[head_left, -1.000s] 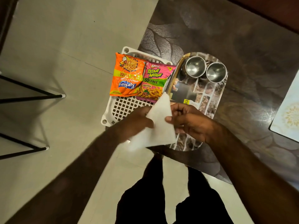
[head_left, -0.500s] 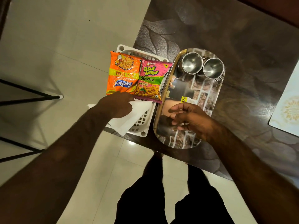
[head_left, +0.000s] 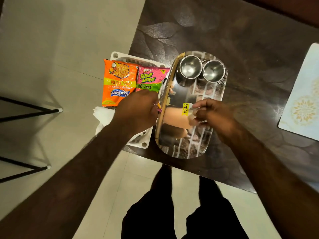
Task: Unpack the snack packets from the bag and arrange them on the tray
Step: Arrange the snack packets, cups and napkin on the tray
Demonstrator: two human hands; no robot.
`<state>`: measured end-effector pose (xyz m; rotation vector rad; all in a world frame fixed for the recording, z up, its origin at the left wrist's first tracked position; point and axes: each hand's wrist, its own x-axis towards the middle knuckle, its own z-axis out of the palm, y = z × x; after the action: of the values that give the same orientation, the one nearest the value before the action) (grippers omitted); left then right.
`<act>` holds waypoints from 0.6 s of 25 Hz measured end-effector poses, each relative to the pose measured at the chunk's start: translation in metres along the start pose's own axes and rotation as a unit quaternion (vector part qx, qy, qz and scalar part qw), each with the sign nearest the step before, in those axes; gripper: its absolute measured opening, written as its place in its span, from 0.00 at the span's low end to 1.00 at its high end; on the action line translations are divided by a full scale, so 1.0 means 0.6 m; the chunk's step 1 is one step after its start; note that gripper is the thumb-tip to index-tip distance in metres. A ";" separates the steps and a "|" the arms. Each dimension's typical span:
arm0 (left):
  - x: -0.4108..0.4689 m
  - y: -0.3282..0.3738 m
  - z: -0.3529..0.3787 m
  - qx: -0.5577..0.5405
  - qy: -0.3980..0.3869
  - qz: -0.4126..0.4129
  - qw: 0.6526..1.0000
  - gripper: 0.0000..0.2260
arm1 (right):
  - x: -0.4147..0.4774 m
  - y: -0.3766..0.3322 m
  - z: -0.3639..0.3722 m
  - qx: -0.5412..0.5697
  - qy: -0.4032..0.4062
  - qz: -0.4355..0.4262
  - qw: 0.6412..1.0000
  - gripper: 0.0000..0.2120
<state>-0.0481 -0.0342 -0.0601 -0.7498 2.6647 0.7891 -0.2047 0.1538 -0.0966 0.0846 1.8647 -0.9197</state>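
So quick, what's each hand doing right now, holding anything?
Left hand: on the pink packet; grip cannot be told.
Right hand: loosely curled, holding nothing.

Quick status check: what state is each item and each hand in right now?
orange packet: lying flat on white lattice tray.
pink packet: flat beside it, near end under left hand, grip hidden.
white bag: set down, partly under left forearm.
left cup, right cup: upright, empty, on steel tray.
right hand: loosely curled, empty, above steel tray.
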 end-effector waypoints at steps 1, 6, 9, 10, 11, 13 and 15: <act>0.016 0.018 -0.001 -0.025 0.015 0.003 1.000 0.10 | 0.005 -0.006 -0.011 -0.004 0.036 -0.028 0.999 0.13; 0.145 0.115 0.007 -0.006 0.034 -0.003 0.999 0.28 | 0.045 -0.042 -0.074 -0.052 0.248 -0.163 0.954 0.20; 0.207 0.152 0.021 0.073 0.006 -0.038 0.997 0.37 | 0.069 -0.076 -0.086 -0.169 0.250 -0.190 0.934 0.37; 0.219 0.158 0.028 0.086 -0.002 -0.048 0.995 0.38 | 0.076 -0.082 -0.085 -0.209 0.229 -0.188 0.932 0.41; 0.226 0.159 0.034 0.094 -0.008 -0.054 0.994 0.37 | 0.082 -0.086 -0.080 -0.238 0.202 -0.187 0.931 0.43; 0.230 0.153 0.042 0.098 -0.012 -0.041 0.994 0.34 | 0.089 -0.084 -0.070 -0.277 0.158 -0.188 0.929 0.43; 0.230 0.143 0.042 0.095 -0.013 -0.011 0.995 0.30 | 0.086 -0.078 -0.067 -0.289 0.154 -0.192 0.925 0.38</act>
<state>-0.2069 -0.0139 -0.0962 -0.7149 2.6561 0.5256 -0.2810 0.1288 -0.1045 -0.5438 2.4329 -0.5906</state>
